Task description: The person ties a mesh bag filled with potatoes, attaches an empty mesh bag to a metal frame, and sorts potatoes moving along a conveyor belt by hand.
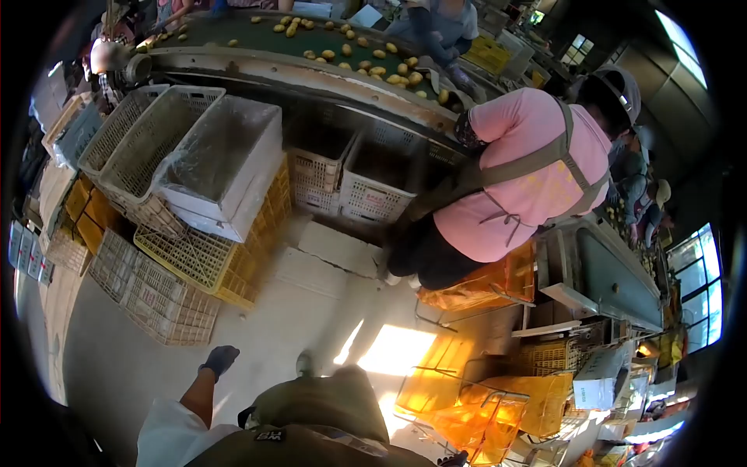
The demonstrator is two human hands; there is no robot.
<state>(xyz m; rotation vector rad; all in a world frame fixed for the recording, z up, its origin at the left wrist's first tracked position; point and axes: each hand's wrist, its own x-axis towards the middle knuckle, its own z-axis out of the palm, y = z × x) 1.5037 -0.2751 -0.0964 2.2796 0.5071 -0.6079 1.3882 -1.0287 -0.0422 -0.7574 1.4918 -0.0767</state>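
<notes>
My left hand (pixel 220 359), in a dark glove, hangs over the grey floor with nothing in it. Its fingers look loosely held out. Closest to it is a pale, worn plastic crate (pixel 175 303). At the bottom edge, a dark bit of my right hand (pixel 453 459) shows beside the orange mesh bag (pixel 482 424) on a wire frame; its fingers are mostly cut off, so what it may hold is hidden.
A white box lined with clear plastic (pixel 222 159) sits on yellow crates (pixel 257 241). Ahead, potatoes (pixel 377 70) lie on a green conveyor (pixel 210 31). A person in a pink shirt (pixel 529 179) sits at it, with more orange bags behind. A white carton (pixel 595 389) stands right.
</notes>
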